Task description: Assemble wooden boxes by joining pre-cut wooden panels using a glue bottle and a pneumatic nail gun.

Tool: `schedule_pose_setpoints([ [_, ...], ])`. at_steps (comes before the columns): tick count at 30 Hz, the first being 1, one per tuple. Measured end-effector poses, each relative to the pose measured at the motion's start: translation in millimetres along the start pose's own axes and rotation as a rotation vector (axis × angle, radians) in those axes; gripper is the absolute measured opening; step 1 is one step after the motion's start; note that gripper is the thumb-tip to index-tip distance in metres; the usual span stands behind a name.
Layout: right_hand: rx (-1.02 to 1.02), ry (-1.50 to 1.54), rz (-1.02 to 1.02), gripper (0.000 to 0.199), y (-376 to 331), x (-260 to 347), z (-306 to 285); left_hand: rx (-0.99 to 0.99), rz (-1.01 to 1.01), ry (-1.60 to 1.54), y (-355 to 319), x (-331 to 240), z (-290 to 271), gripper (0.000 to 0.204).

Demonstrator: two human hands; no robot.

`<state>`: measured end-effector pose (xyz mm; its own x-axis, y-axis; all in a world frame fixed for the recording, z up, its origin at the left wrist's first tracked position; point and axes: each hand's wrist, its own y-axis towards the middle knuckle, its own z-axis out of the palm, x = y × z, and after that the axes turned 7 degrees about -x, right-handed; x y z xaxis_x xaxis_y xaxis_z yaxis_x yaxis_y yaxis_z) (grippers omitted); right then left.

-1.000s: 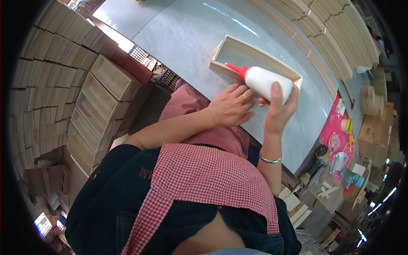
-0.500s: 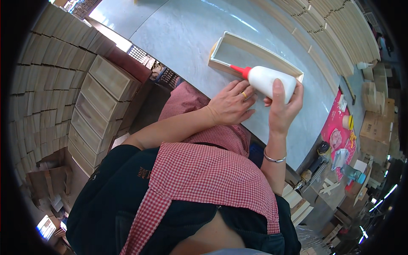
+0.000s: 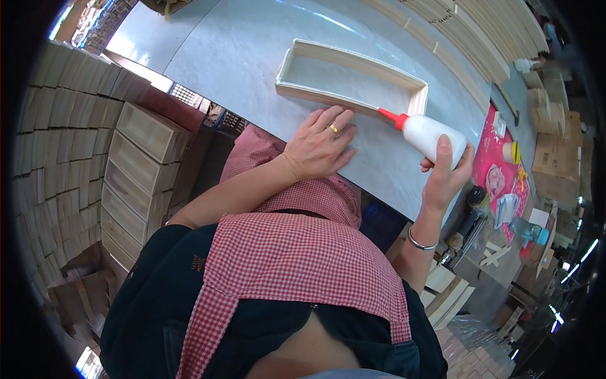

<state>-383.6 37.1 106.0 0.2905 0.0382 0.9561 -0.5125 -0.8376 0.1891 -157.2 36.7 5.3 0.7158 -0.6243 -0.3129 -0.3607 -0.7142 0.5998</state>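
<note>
A long, narrow wooden frame (image 3: 353, 103) lies on the pale marbled tabletop, with a whitish line along its upper edges. My right hand (image 3: 447, 165) grips a white glue bottle (image 3: 430, 137) with a red nozzle, tilted to the left. The nozzle's tip is at the near long side's top edge, right of its middle. Against that same side, farther left, rest the fingertips of my left hand (image 3: 320, 144). Its fingers are loosely extended with nothing held, and the thumb lies apart from them.
Long wooden strips (image 3: 470, 44) are stacked along the table's far right. A pink cloth (image 3: 485, 151), a water bottle (image 3: 529, 231) and a yellow-banded cup (image 3: 512, 153) sit to the right. At left stand wooden boxes (image 3: 136, 161) and tall stacks of wood pieces (image 3: 60, 158).
The nozzle has travelled rightward along the frame's near edge, from near its left end to right of the middle. My right hand moved with the bottle; the left stays by the near side.
</note>
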Motion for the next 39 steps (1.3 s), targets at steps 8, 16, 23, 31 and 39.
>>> schedule_pose_setpoints([
  [8,-0.115,-0.072,-0.008,0.046,12,-9,-39,0.031,-0.014,0.014,-1,-1,-1,0.038],
  [16,-0.165,-0.080,-0.008,0.046,21,-16,-58,0.043,-0.012,0.029,0,-2,1,0.038],
  [23,-0.268,-0.051,-0.043,0.046,33,-30,-57,0.093,-0.043,0.015,5,-5,-2,0.038],
  [31,-0.702,-0.074,-0.146,0.044,110,-94,-99,0.066,-0.014,0.017,9,-11,-5,0.039],
  [39,-0.624,-0.671,0.117,0.045,231,-165,-171,0.123,-0.027,0.026,16,-19,0,0.041],
])
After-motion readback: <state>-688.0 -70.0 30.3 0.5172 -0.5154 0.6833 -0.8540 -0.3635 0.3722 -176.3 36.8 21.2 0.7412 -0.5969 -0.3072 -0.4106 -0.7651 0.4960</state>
